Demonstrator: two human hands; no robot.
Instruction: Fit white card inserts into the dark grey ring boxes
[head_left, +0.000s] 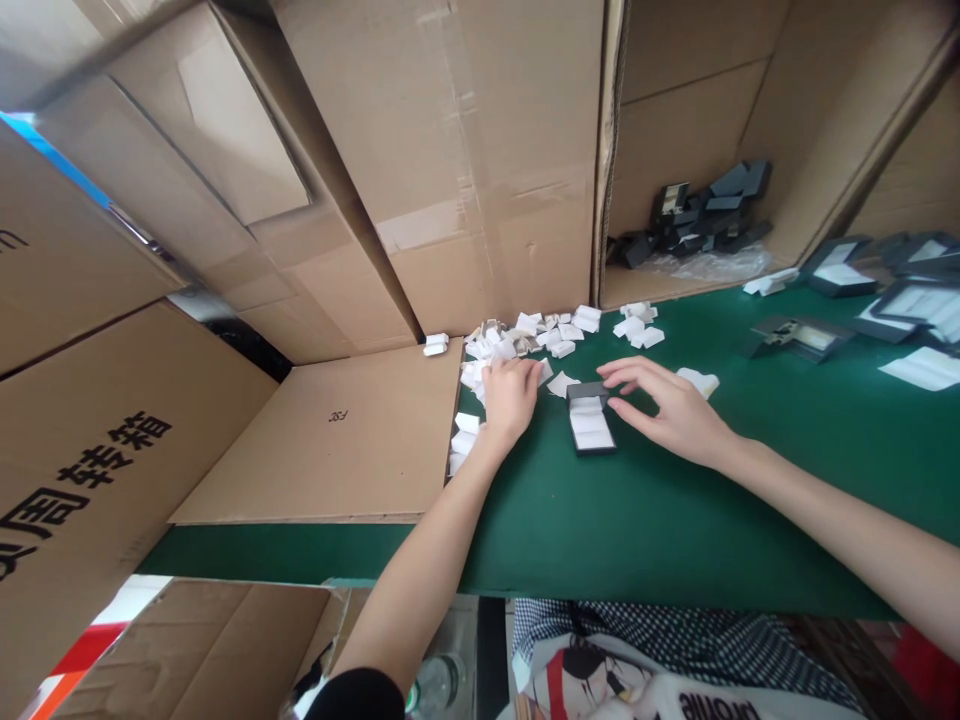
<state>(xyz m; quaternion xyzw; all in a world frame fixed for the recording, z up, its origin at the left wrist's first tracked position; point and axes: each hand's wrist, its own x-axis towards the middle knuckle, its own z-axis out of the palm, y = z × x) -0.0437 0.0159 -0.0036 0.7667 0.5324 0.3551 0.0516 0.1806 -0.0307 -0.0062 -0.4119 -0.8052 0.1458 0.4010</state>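
A small dark open box (590, 419) with a white lining lies on the green table (645, 510). My right hand (664, 405) rests beside it with fingers spread, the fingertips touching its right edge. My left hand (510, 392) reaches into a heap of small white inserts (525, 340); its fingers curl down over the pieces, and what they grip is hidden. One white insert (561, 384) lies between my two hands.
Large cardboard boxes (450, 150) wall the back and left. A flat cardboard flap (337, 445) covers the table's left part. An open carton (697, 215) at the back holds dark boxes. More open dark boxes (862, 290) lie at right.
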